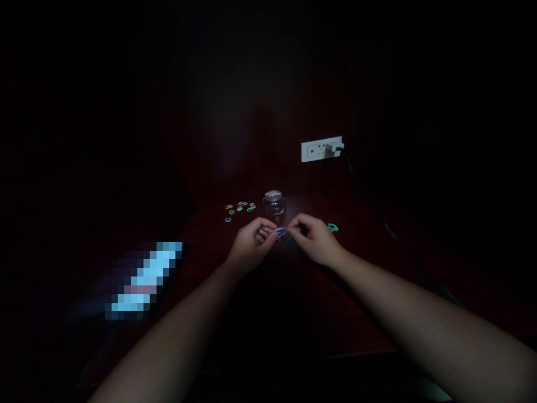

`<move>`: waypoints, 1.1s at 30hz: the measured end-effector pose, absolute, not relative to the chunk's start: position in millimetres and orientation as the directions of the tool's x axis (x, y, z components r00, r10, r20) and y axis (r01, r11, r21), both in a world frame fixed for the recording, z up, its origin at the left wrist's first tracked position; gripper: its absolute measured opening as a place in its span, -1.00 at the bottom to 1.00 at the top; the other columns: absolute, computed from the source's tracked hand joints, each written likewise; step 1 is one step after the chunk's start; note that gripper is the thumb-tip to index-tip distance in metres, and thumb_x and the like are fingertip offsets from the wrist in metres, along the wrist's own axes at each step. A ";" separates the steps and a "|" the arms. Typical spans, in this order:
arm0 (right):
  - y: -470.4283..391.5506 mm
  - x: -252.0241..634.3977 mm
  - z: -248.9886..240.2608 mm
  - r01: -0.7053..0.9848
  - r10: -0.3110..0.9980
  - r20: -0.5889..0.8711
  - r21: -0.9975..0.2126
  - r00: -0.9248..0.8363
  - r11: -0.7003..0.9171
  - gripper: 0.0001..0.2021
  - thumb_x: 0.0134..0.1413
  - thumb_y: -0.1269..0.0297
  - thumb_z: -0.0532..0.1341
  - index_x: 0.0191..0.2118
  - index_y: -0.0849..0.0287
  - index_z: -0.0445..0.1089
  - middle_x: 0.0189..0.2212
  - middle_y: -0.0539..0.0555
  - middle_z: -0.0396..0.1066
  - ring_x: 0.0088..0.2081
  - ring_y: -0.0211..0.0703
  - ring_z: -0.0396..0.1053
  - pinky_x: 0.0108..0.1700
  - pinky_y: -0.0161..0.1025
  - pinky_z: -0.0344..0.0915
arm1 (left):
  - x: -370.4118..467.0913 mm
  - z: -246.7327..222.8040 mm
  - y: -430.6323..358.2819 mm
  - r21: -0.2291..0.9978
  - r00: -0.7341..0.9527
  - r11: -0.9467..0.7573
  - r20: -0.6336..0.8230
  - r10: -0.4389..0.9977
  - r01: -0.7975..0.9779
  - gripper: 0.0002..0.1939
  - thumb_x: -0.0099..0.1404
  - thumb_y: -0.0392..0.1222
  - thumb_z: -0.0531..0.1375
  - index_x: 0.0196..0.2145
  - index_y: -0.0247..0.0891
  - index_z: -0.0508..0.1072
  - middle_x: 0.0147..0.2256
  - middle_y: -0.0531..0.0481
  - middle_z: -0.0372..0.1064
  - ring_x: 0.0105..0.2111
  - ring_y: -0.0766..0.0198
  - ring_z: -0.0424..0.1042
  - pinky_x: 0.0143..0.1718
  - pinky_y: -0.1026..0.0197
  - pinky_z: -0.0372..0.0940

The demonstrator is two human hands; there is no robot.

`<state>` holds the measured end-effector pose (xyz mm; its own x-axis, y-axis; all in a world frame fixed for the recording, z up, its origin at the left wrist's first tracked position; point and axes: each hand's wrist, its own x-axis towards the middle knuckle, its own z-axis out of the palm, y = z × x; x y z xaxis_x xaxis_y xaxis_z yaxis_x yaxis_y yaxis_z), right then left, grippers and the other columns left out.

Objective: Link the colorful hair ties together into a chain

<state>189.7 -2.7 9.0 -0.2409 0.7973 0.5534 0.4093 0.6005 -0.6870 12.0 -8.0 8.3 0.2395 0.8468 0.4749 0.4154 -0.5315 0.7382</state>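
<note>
Both hands meet over the middle of the dark red table, pinching a pale purple hair tie (280, 230) between them. My left hand (255, 242) grips its left end with thumb and fingertips. On the other end, my right hand (312, 238) is closed in a pinch. Part of the band loops down below the fingertips; its exact shape is hard to make out in the dim light. Just beyond the hands stands a small clear jar (274, 204) with a lid. Green hair ties (333, 228) lie beside my right hand, partly hidden by it.
Several small coloured hair ties (240, 209) lie scattered left of the jar. A lit, blurred-out screen (146, 280) is at the left. On the back wall a white socket panel (321, 149) holds a plug, whose cable (403, 246) runs down the right side.
</note>
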 end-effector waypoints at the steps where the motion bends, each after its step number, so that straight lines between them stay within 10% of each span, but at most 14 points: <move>1: -2.9 189.9 9.4 0.412 0.798 0.550 -0.685 -0.248 0.600 -0.92 -0.01 0.38 0.12 -0.45 0.25 0.32 -0.54 -0.01 0.28 -0.51 -0.33 0.19 -0.51 -0.39 0.07 | 11.9 8.1 -7.7 0.738 0.235 -0.531 0.477 0.847 0.417 -0.83 0.15 -0.18 0.16 -0.30 -0.33 0.37 -0.43 -0.01 0.35 -0.47 0.40 0.31 -0.47 0.37 0.23; 33: 0.4 188.8 4.0 0.328 0.789 0.536 -0.718 -0.301 0.613 -0.96 -0.06 0.40 0.16 -0.46 0.23 0.28 -0.53 -0.02 0.26 -0.50 -0.33 0.18 -0.46 -0.37 0.14 | 12.5 7.2 -8.5 0.809 0.240 -0.485 0.425 0.873 0.333 -0.86 0.17 -0.18 0.14 -0.35 -0.31 0.31 -0.46 0.00 0.35 -0.49 0.41 0.32 -0.50 0.39 0.19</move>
